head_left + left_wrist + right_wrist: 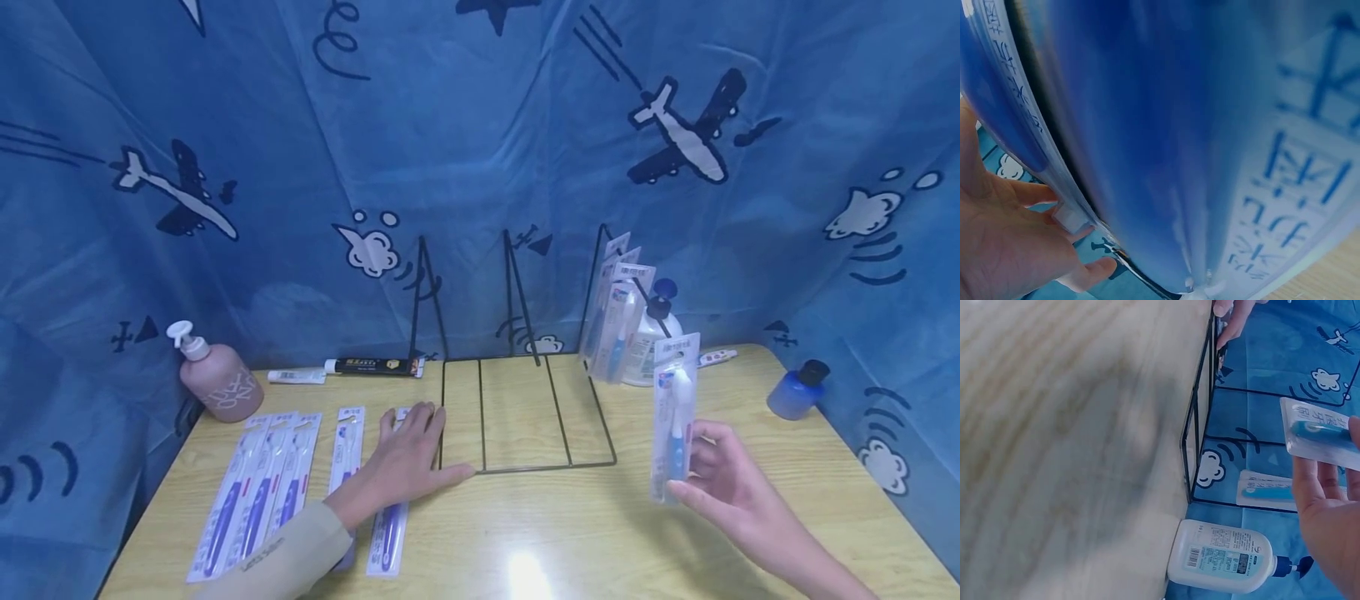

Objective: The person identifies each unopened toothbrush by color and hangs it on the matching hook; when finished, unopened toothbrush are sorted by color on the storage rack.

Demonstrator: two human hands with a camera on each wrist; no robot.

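Note:
My right hand [723,483] holds a packaged blue toothbrush [672,417] upright near its lower end, above the table to the right of a black wire rack [525,470]. At the rack's left front, my left hand [405,458] lies with fingers spread, fingertips right at the frame's left wire. Beneath that hand is a packaged purple toothbrush [388,533], partly hidden by it. Another purple pack [347,442] lies under the left forearm. More packaged blue toothbrushes [619,325] stand at the rack's right end. In the left wrist view, large blurred packs [1147,125] cover much of the left hand's surroundings.
Several packaged purple toothbrushes [258,492] lie at the left. Behind them stand a pink pump bottle [225,387] and two toothpaste tubes, one black [371,367]. A white pump bottle [1219,556] stands behind the rack's right end. A blue bottle [797,392] sits far right. Blue curtain surrounds the table.

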